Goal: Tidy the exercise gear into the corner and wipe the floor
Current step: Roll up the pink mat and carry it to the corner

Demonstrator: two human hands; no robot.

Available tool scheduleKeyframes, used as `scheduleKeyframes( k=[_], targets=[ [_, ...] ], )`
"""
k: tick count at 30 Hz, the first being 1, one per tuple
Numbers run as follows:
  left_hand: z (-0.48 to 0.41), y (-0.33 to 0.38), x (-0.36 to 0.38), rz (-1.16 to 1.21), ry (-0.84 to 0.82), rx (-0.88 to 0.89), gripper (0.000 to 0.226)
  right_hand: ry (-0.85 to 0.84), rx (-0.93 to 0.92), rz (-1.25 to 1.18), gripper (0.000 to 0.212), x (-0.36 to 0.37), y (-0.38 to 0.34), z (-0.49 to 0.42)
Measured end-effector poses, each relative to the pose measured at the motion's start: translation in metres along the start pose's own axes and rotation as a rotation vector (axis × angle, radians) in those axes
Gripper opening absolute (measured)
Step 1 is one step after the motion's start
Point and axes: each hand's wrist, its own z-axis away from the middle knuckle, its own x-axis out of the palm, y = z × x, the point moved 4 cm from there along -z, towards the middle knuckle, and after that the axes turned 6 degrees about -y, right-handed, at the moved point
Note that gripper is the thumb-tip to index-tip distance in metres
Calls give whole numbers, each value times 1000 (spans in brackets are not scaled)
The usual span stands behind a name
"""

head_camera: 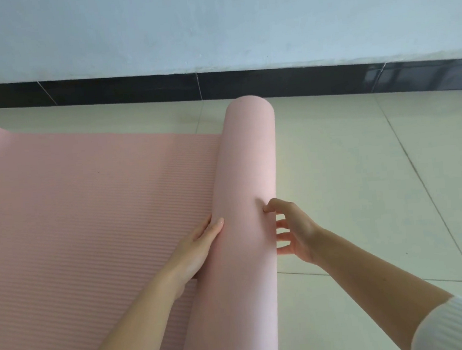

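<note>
Between both hands, left hand (196, 251) flat and right hand (293, 232) fingertips pressing, lies a half-rolled pink ribbed foam mat (243, 201).

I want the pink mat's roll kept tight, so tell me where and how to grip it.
Grip the rolled part of the pink yoga mat across its round body, one hand on each side, from above. The left hand presses the seam where roll meets the flat ribbed section; the right hand cups the outer curve. The roll is too thick for one hand, hence both.

A pale wall (209, 21) stands above a black skirting strip (131, 92)
</note>
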Motion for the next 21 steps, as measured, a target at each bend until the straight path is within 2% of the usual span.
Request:
scheduleKeyframes(
  k=[6,18,21],
  targets=[
    [-2,12,69,20,-144,9,63,90,10,60,26,-66,-3,36],
    [-22,32,300,104,-510,1,77,368,48,132,25,-269,7,141],
    [-20,40,354,122,-606,0,70,440,55,141,26,-311,10,167]
  ],
)
